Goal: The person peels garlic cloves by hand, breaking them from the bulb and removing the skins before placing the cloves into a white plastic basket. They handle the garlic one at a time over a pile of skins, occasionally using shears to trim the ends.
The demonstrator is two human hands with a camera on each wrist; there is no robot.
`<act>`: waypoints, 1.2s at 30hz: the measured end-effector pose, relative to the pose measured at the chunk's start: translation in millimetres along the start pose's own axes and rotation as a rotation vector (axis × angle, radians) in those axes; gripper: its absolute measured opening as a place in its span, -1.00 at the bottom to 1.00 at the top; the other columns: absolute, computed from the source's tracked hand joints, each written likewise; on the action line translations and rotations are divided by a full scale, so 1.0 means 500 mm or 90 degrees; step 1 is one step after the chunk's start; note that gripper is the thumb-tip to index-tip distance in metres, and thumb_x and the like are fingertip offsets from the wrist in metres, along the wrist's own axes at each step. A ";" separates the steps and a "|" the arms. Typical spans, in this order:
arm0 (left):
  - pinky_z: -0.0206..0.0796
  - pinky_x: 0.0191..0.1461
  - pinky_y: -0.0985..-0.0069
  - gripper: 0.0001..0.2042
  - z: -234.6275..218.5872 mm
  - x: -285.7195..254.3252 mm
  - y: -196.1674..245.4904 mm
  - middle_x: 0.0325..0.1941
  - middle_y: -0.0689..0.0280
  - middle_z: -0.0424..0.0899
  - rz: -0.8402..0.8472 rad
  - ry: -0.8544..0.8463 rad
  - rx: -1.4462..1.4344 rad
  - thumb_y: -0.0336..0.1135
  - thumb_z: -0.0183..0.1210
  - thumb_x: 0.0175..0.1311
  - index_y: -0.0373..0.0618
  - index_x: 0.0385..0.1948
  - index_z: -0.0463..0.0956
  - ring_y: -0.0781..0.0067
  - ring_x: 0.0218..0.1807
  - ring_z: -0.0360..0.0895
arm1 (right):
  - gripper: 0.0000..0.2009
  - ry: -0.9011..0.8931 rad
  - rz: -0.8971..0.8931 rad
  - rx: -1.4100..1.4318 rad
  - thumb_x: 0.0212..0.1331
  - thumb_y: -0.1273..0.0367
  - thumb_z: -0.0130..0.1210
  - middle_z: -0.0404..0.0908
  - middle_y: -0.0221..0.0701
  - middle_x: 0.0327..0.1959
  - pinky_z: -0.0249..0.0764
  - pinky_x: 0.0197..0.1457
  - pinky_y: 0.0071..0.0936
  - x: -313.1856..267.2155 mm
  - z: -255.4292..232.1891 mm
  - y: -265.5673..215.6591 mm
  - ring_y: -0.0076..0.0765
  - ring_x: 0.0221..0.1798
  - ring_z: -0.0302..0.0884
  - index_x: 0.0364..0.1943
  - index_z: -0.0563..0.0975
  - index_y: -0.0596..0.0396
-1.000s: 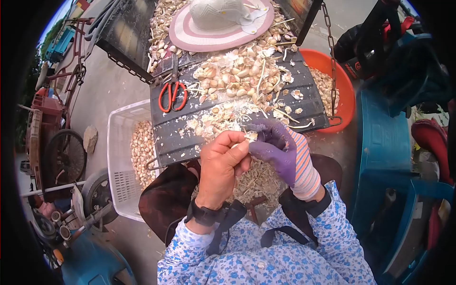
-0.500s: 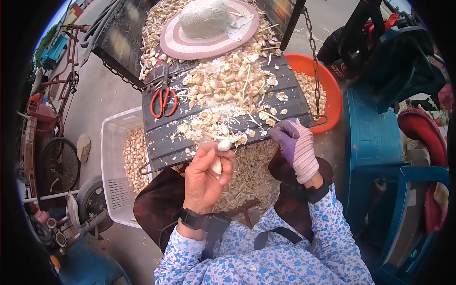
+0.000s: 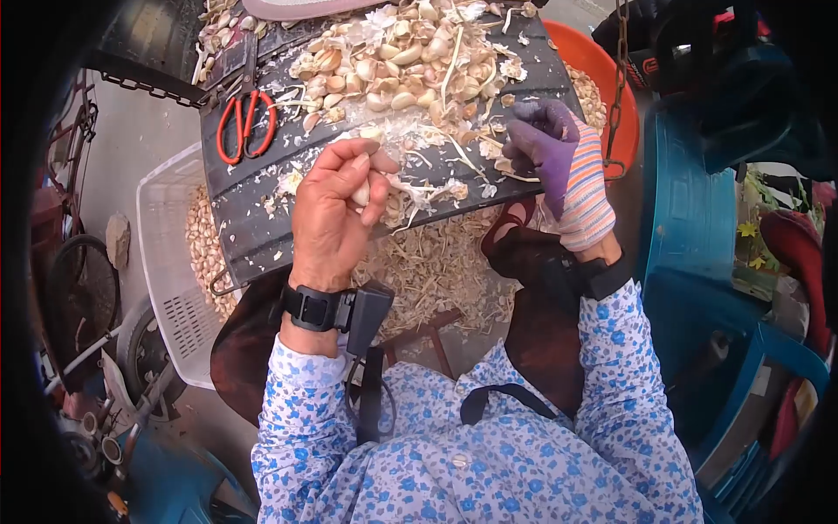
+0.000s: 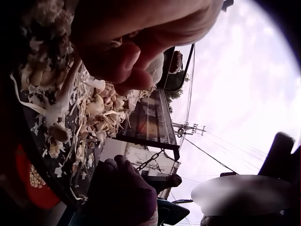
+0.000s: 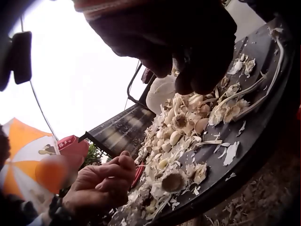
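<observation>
My bare left hand (image 3: 336,205) is over the near left part of the dark ridged board (image 3: 305,218), fingers curled round a pale garlic clove (image 3: 360,194). My right hand (image 3: 559,166), in a purple glove with a striped cuff, hovers over the board's right front edge with its fingers bent in. In the right wrist view that glove is dark, and I cannot tell whether it holds something. Between and beyond the hands lies a heap of garlic cloves (image 3: 401,74), with papery skins (image 3: 419,140) and dry stalks strewn in front.
Red-handled scissors (image 3: 247,127) lie on the board's left. A white crate (image 3: 166,271) of cloves stands below left, an orange basin (image 3: 624,113) with cloves below right. A chain (image 3: 618,87) hangs at right. Stalk litter (image 3: 436,271) covers the ground between the knees; a blue chair (image 3: 690,236) stands right.
My hands were together a second ago and have moved apart. Since then the left has gone forward and left with a clove; the right has risen over the board's edge. The head view has shifted.
</observation>
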State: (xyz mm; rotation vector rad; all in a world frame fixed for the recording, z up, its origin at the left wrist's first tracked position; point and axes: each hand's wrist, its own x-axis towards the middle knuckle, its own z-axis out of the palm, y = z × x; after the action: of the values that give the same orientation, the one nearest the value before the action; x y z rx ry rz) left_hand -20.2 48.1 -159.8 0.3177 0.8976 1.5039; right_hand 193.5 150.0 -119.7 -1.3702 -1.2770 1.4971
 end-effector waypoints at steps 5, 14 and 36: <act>0.18 -0.59 0.72 -0.81 0.004 -0.032 0.009 -0.26 0.06 0.58 -0.026 0.005 0.036 -0.46 -0.06 0.37 -0.32 -0.07 0.41 0.57 -0.52 0.39 | -0.86 -0.179 0.087 -0.185 0.08 0.36 0.11 0.47 -0.48 -0.61 0.30 -0.51 -0.62 -0.058 -0.001 -0.019 -0.63 -0.56 0.40 -0.45 0.53 0.15; 0.16 -0.57 0.73 -0.80 -0.017 -0.093 0.094 -0.29 0.05 0.58 -0.016 -0.004 0.138 -0.43 -0.04 0.36 -0.35 -0.09 0.43 0.58 -0.53 0.42 | -0.84 -0.244 0.553 -0.305 0.12 0.35 0.08 0.60 -0.34 -0.51 0.50 -0.52 -0.40 -0.107 0.068 0.403 -0.38 -0.48 0.60 -0.23 0.48 0.05; 0.20 -0.50 0.73 -0.71 -0.128 -0.067 0.125 -0.18 -0.02 0.53 0.037 0.073 0.102 -0.37 -0.09 0.38 -0.39 0.01 0.34 0.56 -0.54 0.35 | -0.78 -0.325 0.262 -0.846 0.10 0.34 0.06 0.54 -0.32 -0.30 0.46 -0.30 -0.29 -0.118 0.116 0.793 -0.25 -0.36 0.54 -0.15 0.48 0.02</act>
State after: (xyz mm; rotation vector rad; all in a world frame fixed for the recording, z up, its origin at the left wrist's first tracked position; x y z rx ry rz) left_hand -102.6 1.3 -148.1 0.3793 1.1117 1.5180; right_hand 188.4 -13.7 -490.2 -2.2013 -2.7129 1.2384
